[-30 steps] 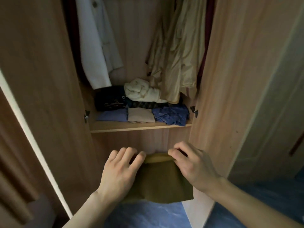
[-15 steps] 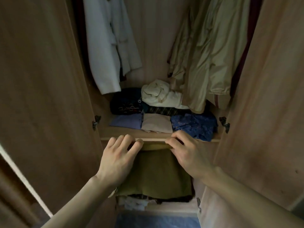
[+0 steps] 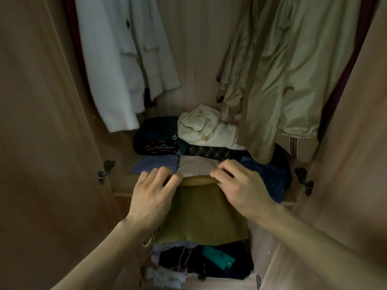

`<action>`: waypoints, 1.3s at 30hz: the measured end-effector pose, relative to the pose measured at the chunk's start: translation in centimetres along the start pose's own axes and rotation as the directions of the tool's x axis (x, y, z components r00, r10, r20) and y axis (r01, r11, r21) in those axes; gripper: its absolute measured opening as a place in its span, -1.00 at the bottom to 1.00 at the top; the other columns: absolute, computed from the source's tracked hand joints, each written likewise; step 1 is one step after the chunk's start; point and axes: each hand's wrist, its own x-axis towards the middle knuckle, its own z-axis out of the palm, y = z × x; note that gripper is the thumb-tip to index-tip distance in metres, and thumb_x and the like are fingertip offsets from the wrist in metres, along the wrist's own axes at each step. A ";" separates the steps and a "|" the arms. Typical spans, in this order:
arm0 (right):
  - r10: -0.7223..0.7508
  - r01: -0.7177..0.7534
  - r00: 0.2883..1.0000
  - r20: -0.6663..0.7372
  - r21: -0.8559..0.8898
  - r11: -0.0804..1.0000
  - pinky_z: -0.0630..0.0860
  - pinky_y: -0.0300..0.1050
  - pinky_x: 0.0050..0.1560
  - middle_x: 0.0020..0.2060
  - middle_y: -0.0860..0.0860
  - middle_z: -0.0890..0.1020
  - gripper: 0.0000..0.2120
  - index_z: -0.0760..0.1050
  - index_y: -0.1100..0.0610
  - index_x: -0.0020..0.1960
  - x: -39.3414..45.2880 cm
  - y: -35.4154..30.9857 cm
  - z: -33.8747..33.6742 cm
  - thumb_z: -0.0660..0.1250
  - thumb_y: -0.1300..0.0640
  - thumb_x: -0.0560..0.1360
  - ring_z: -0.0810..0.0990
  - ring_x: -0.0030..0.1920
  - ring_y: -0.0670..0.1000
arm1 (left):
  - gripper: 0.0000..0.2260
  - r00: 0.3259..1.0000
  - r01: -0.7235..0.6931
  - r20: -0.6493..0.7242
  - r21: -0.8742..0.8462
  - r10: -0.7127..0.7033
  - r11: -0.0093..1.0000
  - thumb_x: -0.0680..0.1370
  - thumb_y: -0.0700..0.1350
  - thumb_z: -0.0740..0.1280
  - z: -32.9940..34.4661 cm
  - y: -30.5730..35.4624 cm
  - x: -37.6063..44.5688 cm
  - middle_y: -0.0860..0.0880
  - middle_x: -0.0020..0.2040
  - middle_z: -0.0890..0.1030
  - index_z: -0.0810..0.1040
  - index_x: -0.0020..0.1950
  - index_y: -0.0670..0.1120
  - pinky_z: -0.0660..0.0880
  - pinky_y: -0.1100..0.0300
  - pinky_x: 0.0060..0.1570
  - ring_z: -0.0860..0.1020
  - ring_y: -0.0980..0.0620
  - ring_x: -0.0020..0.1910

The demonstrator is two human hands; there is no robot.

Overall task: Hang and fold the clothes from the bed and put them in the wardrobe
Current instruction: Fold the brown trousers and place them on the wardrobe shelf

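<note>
Both hands hold one folded olive garment [image 3: 201,216] at its far edge: the left hand [image 3: 150,201] grips the left corner with curled fingers, the right hand [image 3: 240,189] pinches the right corner. The garment hangs between them, just in front of the wardrobe shelf [image 3: 123,185]. Beyond the fingertips, folded clothes [image 3: 199,166] already lie on that shelf, with a cream bundle [image 3: 205,126] behind them. Above the hands hang a white jacket [image 3: 123,63] and a beige coat [image 3: 293,76]. Below the wrists lies a mixed pile [image 3: 201,262]. So hanging and folding look well advanced; this piece is folded but not yet set down. The bed is out of view, so what remains cannot be told.
</note>
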 end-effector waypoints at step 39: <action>0.353 -0.327 0.906 0.235 -0.143 0.934 0.46 -0.07 -0.08 -0.02 0.08 0.58 -0.60 0.54 0.10 0.08 5.7 22.4 31.2 0.56 0.30 0.31 0.46 0.00 0.04 | -0.85 0.943 0.108 0.326 -0.103 -0.069 0.989 0.52 -0.09 0.31 38.2 -12.9 8.0 -0.09 -0.09 0.59 0.60 0.03 -0.10 0.30 -0.01 -0.06 0.47 -0.11 -0.09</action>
